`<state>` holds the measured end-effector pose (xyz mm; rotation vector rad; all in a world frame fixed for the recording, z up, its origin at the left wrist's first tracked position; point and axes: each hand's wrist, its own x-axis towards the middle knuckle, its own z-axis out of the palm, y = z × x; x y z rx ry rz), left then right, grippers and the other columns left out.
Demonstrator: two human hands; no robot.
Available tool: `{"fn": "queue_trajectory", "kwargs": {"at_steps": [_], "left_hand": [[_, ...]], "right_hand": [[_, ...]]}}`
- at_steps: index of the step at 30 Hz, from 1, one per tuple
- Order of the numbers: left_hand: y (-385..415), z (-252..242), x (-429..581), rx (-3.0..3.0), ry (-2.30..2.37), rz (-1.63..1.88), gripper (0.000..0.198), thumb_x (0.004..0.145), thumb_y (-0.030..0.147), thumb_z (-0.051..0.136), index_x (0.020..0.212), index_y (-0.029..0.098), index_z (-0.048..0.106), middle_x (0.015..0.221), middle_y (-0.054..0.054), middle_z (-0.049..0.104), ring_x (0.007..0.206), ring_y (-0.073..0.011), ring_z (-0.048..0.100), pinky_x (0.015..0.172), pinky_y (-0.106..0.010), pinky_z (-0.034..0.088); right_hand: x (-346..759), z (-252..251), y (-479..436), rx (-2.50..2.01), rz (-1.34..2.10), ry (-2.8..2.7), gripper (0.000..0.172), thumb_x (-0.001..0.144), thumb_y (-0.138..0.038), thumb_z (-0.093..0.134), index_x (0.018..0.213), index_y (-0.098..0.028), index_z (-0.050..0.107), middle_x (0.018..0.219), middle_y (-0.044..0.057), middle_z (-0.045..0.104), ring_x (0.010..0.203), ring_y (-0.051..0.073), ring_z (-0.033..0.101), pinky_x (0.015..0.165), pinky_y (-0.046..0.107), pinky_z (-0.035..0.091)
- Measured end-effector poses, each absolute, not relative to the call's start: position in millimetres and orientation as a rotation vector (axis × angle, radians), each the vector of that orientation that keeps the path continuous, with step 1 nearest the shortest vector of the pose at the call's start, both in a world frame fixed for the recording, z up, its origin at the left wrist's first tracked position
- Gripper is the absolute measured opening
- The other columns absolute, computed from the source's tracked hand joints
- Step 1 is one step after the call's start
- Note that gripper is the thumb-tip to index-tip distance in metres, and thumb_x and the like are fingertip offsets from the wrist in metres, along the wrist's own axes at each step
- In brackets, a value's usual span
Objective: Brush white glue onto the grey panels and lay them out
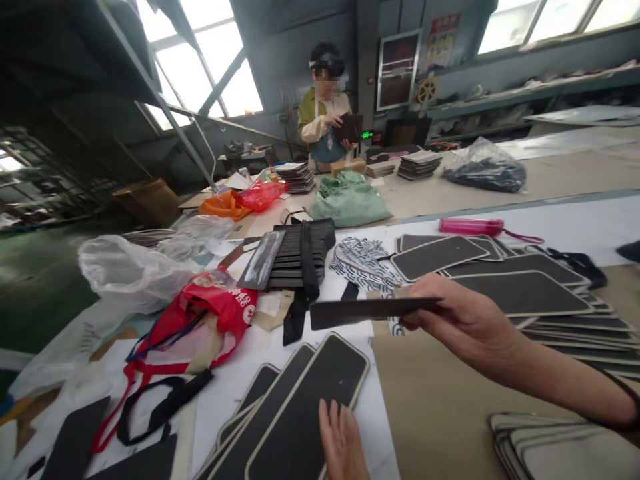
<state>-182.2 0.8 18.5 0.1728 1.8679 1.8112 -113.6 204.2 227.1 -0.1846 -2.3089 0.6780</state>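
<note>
My right hand (450, 320) pinches one end of a thin dark panel (363, 311), held nearly edge-on above the table. Below and to the left, my left hand (341, 437) lies with fingers stretched out on the right edge of a dark panel with a pale border (310, 400). That panel rests on several similar ones, fanned out to the left. Beyond my right wrist is a larger pile of pale-edged dark panels (525, 293). At the lower right is a stack of panels showing pale faces (565, 447).
Left lie a red bag (210, 313), clear plastic (130, 270) and a black strap (165, 413). Ahead are strapped dark pieces (295, 253), patterned fabric (363, 263), a green cloth bundle (350, 200) and a pink tube (470, 227). Across the table a person (327, 120) holds a dark panel.
</note>
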Motion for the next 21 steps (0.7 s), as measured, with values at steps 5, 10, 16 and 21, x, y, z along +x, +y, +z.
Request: {"fn": "queue_trajectory", "kwargs": {"at_steps": [5,10,16,21], "left_hand": [[35.5,72.3,-170.1,-0.284,1.246,2.132,0.057,0.069,0.048,0.067,0.115,0.019,0.049,0.109,-0.014,0.062,0.098,-0.021,0.062,0.086,-0.032,0.05],[45.4,99.8,-111.4,-0.331,1.229,2.102,0.031,0.055,0.021,0.08,0.075,0.017,0.056,0.079,-0.001,0.067,0.069,-0.0098,0.062,0.068,-0.02,0.052],[59.4,101.4,-42.1,-0.109,1.356,1.898,0.031,0.056,0.031,0.079,0.076,0.016,0.061,0.084,-0.003,0.067,0.083,-0.0119,0.061,0.076,-0.02,0.049],[55.1,82.5,-3.3,0.101,1.696,1.674,0.041,0.055,0.046,0.076,0.081,0.016,0.063,0.083,-0.003,0.068,0.084,-0.0157,0.061,0.075,-0.023,0.049]], "right_hand": [[-22.3,241.1,206.1,-0.499,1.213,-2.105,0.026,0.085,-0.046,0.054,0.081,-0.021,0.057,0.066,0.002,0.064,0.058,0.016,0.063,0.054,0.026,0.054],[57.0,229.6,213.5,-0.781,1.499,-1.844,0.032,0.08,-0.048,0.06,0.078,-0.017,0.053,0.069,0.004,0.066,0.063,0.016,0.065,0.06,0.026,0.055],[145.1,192.5,217.6,-0.982,1.512,-1.61,0.037,0.074,-0.051,0.065,0.072,-0.018,0.049,0.066,0.003,0.066,0.062,0.015,0.064,0.061,0.027,0.053],[213.9,141.4,204.3,-1.174,1.49,-1.459,0.037,0.074,-0.053,0.064,0.074,-0.018,0.052,0.066,0.003,0.064,0.061,0.016,0.062,0.062,0.029,0.053]]}}
